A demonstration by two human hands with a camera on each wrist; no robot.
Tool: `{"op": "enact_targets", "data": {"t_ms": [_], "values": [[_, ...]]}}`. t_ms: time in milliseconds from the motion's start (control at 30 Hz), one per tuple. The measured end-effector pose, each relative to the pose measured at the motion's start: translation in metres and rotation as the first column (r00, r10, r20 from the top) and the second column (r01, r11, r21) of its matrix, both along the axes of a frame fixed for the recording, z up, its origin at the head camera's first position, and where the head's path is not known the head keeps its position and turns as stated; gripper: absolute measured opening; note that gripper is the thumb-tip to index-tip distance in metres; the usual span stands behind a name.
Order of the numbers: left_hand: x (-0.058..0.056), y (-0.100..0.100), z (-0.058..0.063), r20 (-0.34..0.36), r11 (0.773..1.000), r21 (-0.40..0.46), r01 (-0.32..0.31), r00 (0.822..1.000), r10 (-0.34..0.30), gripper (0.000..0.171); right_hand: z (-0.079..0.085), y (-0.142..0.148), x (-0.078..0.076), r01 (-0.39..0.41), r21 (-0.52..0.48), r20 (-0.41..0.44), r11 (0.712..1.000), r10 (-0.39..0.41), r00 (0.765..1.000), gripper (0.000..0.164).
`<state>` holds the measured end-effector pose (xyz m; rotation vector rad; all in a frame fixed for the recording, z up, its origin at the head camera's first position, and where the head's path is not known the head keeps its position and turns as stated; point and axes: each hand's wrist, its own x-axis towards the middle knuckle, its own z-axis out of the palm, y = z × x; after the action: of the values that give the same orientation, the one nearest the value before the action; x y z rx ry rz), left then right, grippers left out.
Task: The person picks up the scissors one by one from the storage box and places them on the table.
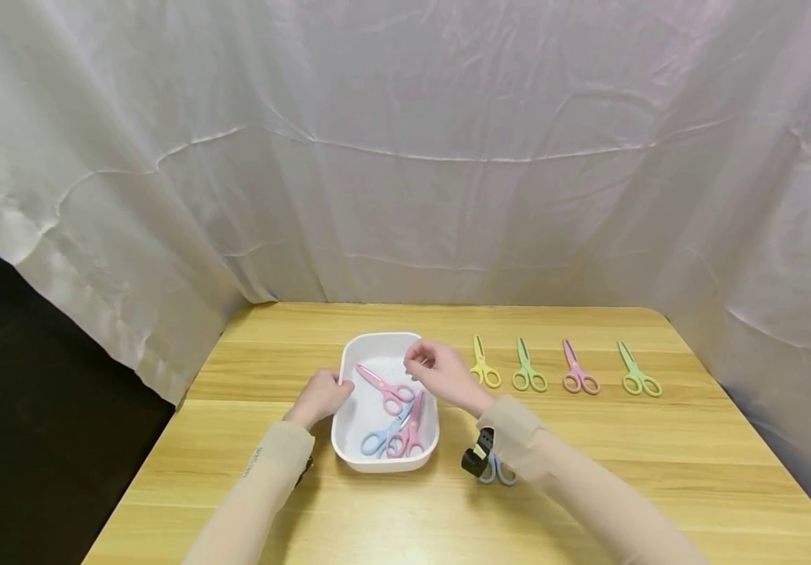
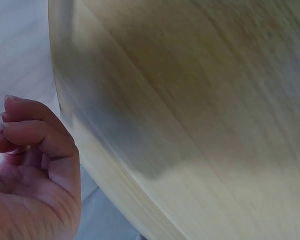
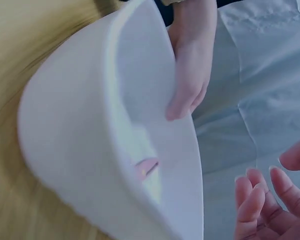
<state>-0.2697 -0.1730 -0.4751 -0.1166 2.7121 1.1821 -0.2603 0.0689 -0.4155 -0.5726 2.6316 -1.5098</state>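
A white plastic bin [image 1: 385, 466] stands on the table and holds pink scissors [image 1: 392, 394], more pink scissors [image 1: 414, 424] and blue scissors [image 1: 373, 442], partly overlapping. My left hand [image 1: 322, 395] grips the bin's left rim, with the thumb inside the wall in the right wrist view. Over the bin's far right corner hovers my right hand [image 1: 443, 373], its fingers loosely bent and nothing between them. The right wrist view shows the right hand [image 3: 272, 210] beside the bin wall [image 3: 65, 125], thumb apart from the fingers.
Right of the bin, yellow scissors [image 1: 480, 365], green scissors [image 1: 529, 378], pink scissors [image 1: 579, 378] and more green scissors [image 1: 640, 380] lie in a row. Blue scissors [image 1: 505, 474] are partly hidden under my right wrist. A pale curtain [image 1: 405, 220] hangs behind the wooden table [image 1: 659, 471].
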Motion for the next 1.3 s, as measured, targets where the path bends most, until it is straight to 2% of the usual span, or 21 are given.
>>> {"op": "enact_targets", "data": {"t_ms": [233,467,767,1000,1300], "values": [[0.004,0.001,0.004,0.000,1.000,-0.008,0.014,1.000,-0.014,0.035,0.004,-0.020,-0.007,0.024,-0.098,0.031,0.995,-0.021,0.999,0.012],[0.007,0.002,0.005,-0.003,1.000,0.021,0.023,1.000,-0.023,0.031,0.006,-0.038,-0.017,0.054,-0.168,0.013,0.984,-0.053,0.999,0.017],[0.007,0.003,0.002,-0.012,0.999,0.027,0.022,1.000,-0.021,0.028,0.001,-0.054,-0.030,0.133,-0.169,0.028,0.977,-0.130,0.991,0.021],[0.008,0.002,0.004,-0.007,1.000,0.021,0.018,1.000,-0.018,0.029,-0.008,-0.063,-0.036,0.188,-0.103,0.039,0.977,-0.185,0.982,0.023],[0.007,0.001,0.003,-0.011,0.999,0.032,0.016,1.000,-0.016,0.029,-0.028,-0.071,-0.043,0.201,-0.114,0.101,0.973,-0.190,0.977,0.029]]}}
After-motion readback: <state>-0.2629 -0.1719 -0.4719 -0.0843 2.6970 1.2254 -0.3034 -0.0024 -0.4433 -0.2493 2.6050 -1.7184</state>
